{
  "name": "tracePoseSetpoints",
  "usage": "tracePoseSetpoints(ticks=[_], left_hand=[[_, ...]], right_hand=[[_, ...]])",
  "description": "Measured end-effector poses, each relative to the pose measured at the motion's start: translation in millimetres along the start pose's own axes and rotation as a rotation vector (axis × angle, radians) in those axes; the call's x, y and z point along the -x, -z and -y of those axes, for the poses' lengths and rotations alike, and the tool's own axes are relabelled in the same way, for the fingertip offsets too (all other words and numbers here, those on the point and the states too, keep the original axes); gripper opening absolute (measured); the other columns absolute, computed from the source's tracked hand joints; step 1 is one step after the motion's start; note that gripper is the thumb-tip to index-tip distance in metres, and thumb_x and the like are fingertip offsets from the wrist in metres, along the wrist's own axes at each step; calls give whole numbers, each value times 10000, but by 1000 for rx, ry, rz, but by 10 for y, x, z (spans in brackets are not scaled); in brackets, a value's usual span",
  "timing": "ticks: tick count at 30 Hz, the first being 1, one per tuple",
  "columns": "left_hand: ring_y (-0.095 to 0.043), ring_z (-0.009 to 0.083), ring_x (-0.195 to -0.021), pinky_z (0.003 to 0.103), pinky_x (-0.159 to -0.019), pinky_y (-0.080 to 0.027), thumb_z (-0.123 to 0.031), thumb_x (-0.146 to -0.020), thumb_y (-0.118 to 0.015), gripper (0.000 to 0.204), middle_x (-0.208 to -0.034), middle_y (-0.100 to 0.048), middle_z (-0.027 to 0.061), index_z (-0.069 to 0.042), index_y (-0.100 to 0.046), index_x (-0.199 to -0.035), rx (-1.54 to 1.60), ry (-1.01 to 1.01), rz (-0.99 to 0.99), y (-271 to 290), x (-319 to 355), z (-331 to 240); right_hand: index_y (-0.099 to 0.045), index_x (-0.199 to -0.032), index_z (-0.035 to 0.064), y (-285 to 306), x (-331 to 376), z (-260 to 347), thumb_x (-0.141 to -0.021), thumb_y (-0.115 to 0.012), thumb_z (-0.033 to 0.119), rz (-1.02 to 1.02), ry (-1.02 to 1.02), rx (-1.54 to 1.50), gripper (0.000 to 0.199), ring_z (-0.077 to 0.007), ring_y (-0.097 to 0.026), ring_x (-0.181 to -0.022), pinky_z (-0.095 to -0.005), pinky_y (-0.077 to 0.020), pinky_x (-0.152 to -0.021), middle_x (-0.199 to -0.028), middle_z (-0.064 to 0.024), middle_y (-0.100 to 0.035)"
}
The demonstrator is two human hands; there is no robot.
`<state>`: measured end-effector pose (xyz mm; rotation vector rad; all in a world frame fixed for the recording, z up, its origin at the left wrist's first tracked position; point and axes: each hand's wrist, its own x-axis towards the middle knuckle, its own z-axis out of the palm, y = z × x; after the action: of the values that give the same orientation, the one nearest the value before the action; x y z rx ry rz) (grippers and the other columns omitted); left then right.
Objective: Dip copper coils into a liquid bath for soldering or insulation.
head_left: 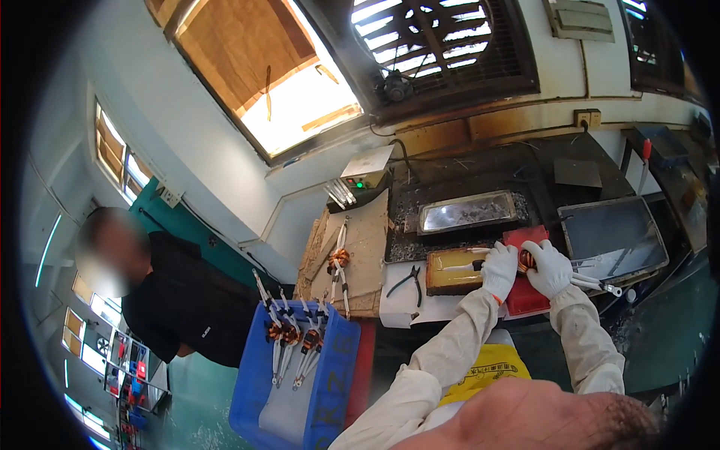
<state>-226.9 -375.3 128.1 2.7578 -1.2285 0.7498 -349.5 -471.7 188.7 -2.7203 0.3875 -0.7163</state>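
- Left hand and right hand, both gloved, fingers clamped on one copper coil over the red tray, near the tabletop's front edge.
- Blue crate holds more coils; progress can't be judged.

Both hands wear white gloves: left hand, right hand. Between them, a copper-orange coil, possibly striped. Beneath lies a red tray. An amber-yellow tray sits left. A blue crate stands lower left.
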Motion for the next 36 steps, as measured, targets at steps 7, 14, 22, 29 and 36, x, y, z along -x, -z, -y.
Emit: tracePoseSetpoints(ticks=[7,14,22,29,36], left_hand=[[-657,210,-785,301,-575,-541,-169,-845,-591,71,-887,-613,82,-117,-585,-893,5,20,-14,0,4,-21],[-661,233,-779,341,-559,-566,-146,-865,-580,87,-916,-574,101,-94,-568,-934,11,37,-100,-98,17,33],[-655,233,-792,333,-578,-562,-160,-857,-582,100,-914,-569,99,-95,-568,-932,12,66,-2,-41,16,-36],[-641,232,-846,321,-665,-532,-203,-880,-570,110,-947,-575,100,-109,-594,-933,50,84,112,-69,-31,-57],[-626,230,-881,324,-700,-508,-204,-855,-578,126,-978,-606,105,-115,-647,-911,10,109,21,-202,-88,-135]], right_hand=[[-571,-1171,227,22,-1,-1,-677,-737,112,1,3,4,534,-346,-638,-874,-453,-538,-705,-1009,-113,-581],[-574,-1182,225,-14,-40,23,-673,-745,103,6,20,-12,551,-346,-635,-857,-452,-534,-701,-990,-110,-569],[-573,-1187,217,-8,13,-11,-662,-723,79,-15,41,-32,563,-343,-626,-875,-447,-523,-705,-988,-111,-564],[-570,-1219,222,-67,-14,1,-692,-704,49,8,-4,-40,570,-348,-629,-931,-457,-527,-738,-1054,-110,-569],[-554,-1287,185,-237,1,-195,-714,-626,-42,-29,57,-140,621,-373,-604,-997,-447,-513,-796,-1132,-133,-561]])
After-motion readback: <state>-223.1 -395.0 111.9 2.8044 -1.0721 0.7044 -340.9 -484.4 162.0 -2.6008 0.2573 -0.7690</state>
